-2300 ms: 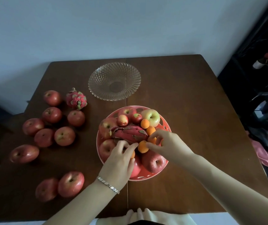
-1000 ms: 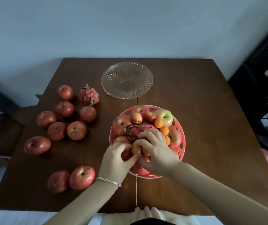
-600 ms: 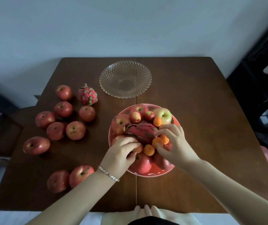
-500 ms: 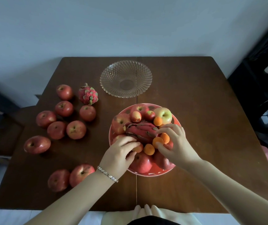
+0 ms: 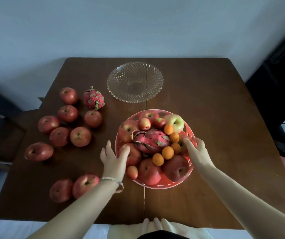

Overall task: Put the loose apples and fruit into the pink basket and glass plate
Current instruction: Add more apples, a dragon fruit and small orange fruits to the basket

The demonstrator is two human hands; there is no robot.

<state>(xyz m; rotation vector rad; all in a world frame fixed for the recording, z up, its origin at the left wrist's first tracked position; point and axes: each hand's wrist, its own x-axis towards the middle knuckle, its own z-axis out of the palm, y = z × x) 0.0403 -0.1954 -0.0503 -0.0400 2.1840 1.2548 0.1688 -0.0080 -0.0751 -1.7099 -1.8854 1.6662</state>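
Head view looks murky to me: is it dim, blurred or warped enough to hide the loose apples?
Head view: dim and flat, dark table swallowing shadows; loose apples readable by small highlights; wide-angle bowing bends the table edges; glass plate shows faint sparkle, no harsh glare; left hand slightly soft.

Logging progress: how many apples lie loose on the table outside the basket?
9 apples, left of the pink basket: six clustered beside the dragon fruit, one further left, two at the near edge. None looks hidden.

Pink basket heaped with fruit; glass plate behind it; nine red apples, dragon fruit loose left
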